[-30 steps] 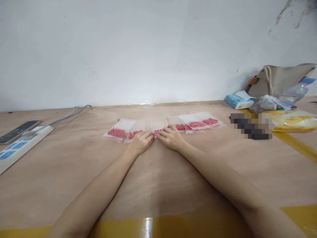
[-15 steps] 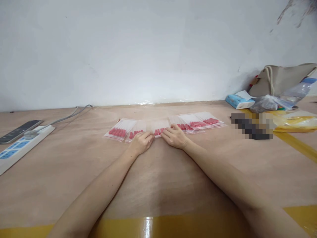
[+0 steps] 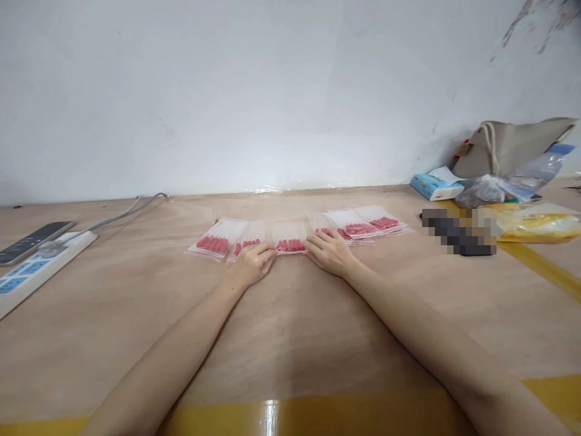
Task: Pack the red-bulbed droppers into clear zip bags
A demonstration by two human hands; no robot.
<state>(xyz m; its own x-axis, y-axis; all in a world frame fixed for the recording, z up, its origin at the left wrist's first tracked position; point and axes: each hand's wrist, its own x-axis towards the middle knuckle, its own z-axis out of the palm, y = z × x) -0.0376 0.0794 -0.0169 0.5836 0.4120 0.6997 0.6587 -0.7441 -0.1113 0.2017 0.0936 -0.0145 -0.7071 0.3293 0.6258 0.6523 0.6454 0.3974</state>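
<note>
A clear zip bag (image 3: 289, 236) with several red-tipped thin sticks lies flat in the middle, its near edge toward me. My left hand (image 3: 255, 263) pinches that edge at its left corner, fingers closed. My right hand (image 3: 333, 252) has its fingers together at the right corner of the same edge; the fingertips press on it. Left of the middle bag lie two similar bags, the outer one (image 3: 216, 237) tilted and overlapping the other (image 3: 249, 240). On the right, several more filled bags (image 3: 358, 223) overlap in a row, partly behind my right hand.
At the left lie a white power strip (image 3: 54, 266) with a plug and grey cable, and a dark phone-like slab (image 3: 34, 241). A blue tissue pack (image 3: 436, 184), a beige bag (image 3: 512, 148) and yellow packaging (image 3: 540, 223) sit at the right, near a blurred-out dark object (image 3: 458, 233).
My right hand has slid right along the near edge of the middle bag, showing more of the red tips. My left hand keeps its hold at the left corner.
</note>
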